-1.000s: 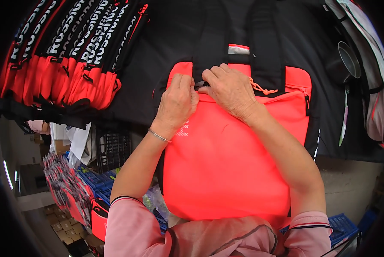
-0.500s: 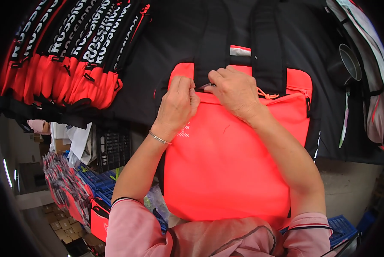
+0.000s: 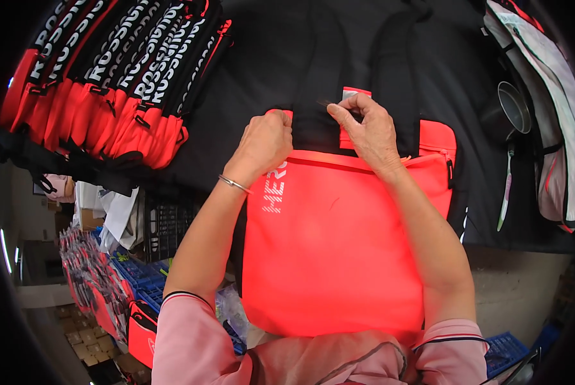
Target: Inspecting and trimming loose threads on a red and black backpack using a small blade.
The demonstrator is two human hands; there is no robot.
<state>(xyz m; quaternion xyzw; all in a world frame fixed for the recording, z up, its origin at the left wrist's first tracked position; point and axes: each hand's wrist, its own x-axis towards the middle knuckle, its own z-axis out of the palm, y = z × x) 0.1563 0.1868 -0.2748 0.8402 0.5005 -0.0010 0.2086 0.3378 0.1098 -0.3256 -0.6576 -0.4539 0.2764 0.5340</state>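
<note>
A bright coral-red backpack [image 3: 332,256] with black shoulder straps [image 3: 390,83] lies flat in front of me, its lower end against my body. My left hand [image 3: 262,144] is closed with curled fingers at the bag's upper left corner, gripping the fabric there; its fingertips are hidden. Over the upper edge, right of the left strap, my right hand [image 3: 369,131] is raised with thumb and forefinger pinched. A thin dark strand [image 3: 324,102], like thread, sticks out from that pinch. Below the right hand runs the red zip [image 3: 339,160] of the front pocket.
The bag lies on a black-covered table [image 3: 255,64]. Several red-and-black bags [image 3: 120,83] are stacked at the far left. On the right stand a dark metal cup [image 3: 513,108], a thin white-and-pink tool [image 3: 506,192] and grey-white bags [image 3: 544,109]. Blue crates [image 3: 140,269] are below left.
My right hand has lifted off the bag's upper edge, moving slightly right, with the strand now visible in its fingers. My left hand stays at the corner; the bag's printed lettering is more uncovered.
</note>
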